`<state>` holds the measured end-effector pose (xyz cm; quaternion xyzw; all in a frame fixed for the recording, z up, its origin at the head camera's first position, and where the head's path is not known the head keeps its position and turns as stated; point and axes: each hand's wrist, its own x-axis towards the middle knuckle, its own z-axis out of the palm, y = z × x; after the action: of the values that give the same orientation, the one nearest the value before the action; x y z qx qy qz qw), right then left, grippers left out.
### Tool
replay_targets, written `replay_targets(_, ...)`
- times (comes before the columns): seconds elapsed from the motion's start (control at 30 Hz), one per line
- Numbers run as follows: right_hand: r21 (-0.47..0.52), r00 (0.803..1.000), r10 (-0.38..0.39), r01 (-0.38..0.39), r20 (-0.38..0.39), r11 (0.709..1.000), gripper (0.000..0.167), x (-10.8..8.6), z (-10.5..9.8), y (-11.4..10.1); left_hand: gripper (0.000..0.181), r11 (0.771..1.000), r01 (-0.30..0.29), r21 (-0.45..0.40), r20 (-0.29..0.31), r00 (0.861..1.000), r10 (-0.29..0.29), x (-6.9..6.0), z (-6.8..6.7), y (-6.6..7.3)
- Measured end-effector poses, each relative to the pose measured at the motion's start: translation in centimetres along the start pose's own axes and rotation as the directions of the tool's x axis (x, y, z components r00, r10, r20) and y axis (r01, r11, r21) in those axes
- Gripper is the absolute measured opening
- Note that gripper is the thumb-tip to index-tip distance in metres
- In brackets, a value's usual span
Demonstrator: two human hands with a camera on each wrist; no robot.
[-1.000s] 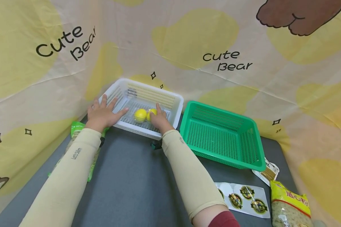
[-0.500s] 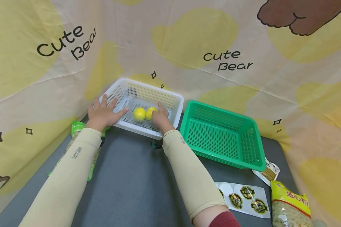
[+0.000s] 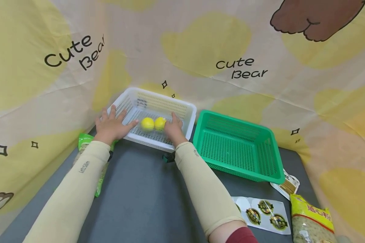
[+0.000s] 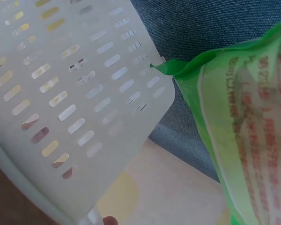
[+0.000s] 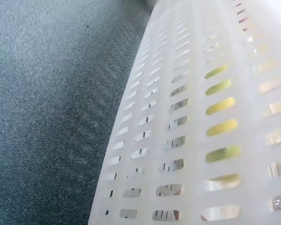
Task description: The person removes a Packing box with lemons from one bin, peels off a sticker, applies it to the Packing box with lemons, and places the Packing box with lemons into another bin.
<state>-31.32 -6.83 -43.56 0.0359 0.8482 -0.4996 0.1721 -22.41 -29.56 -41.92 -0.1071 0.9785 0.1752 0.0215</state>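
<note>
Your left hand has spread, empty fingers; your right hand, grip unclear, may lose the balls if pinching loosely.

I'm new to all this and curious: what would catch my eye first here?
Probably the bright green basket, just right of the white basket. Next, the two yellow round things side by side inside the white basket. Behind both baskets hangs a yellow-blotched backdrop lettered "Cute Bear".

The white basket and green basket look like smooth plastic, the sleeves matt cloth, the tabletop rough, matt fabric.
</note>
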Motion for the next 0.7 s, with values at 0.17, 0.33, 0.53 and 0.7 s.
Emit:
replay_targets(0.17,0.024,0.999,-0.031,0.031,-0.030,0.999,0.062,0.1,-0.2,0.1,0.106,1.000,0.008,0.008,0.001,1.000,-0.008,0.0,0.0,0.3)
replay_targets(0.33,0.016,0.990,-0.109,0.111,-0.090,0.994,0.060,-0.6,-0.9,0.5,0.106,1.000,0.007,0.007,-0.002,1.000,-0.007,0.1,0.2,0.7)
replay_targets(0.53,0.009,0.976,-0.186,0.188,-0.114,0.982,0.060,-1.7,-2.1,-1.0,0.108,1.000,0.007,-0.005,0.002,1.000,-0.007,0.3,0.1,0.9)
replay_targets(0.7,0.078,0.984,-0.161,0.167,-0.078,0.983,0.061,-3.0,-3.2,-2.6,0.111,1.000,0.010,-0.003,0.001,1.000,-0.010,0.1,0.0,0.4)
